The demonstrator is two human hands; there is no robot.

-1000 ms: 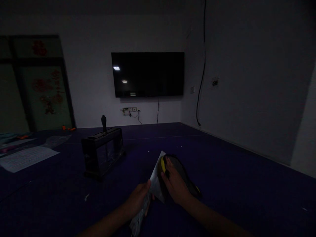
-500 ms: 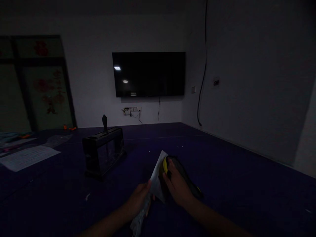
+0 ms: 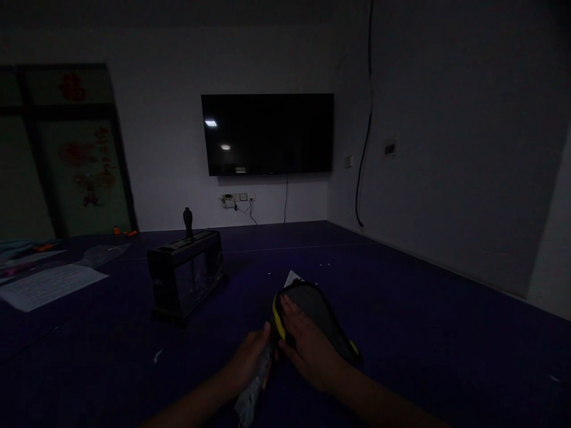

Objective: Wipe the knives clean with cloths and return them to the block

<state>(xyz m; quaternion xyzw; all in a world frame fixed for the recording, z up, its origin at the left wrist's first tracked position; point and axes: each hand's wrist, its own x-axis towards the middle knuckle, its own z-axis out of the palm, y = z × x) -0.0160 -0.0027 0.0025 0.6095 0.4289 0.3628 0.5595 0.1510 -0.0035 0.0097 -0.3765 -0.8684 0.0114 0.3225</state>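
A dark grey case (image 3: 314, 303) with yellow edging lies tilted in front of me. My right hand (image 3: 306, 342) is on its near left side, fingers laid along the case and thumb toward the yellow edge. My left hand (image 3: 252, 356) is closed on a crumpled clear plastic bag (image 3: 250, 401) whose end hangs down below it. The corner of a white paper sheet (image 3: 292, 277) sticks out behind the case; the rest is hidden. In this dim light I cannot tell whether my left fingers also touch the case or the sheet.
A black box-shaped device with clear sides and a knob on top (image 3: 185, 270) stands left on the blue surface (image 3: 401, 333). Farther left lie a printed sheet (image 3: 53, 285) and clear plastic (image 3: 102, 254). A television (image 3: 267, 137) hangs on the wall.
My right hand has moved left with the case, which now covers most of the white sheet. My left hand has stayed nearly in place with the plastic bag.
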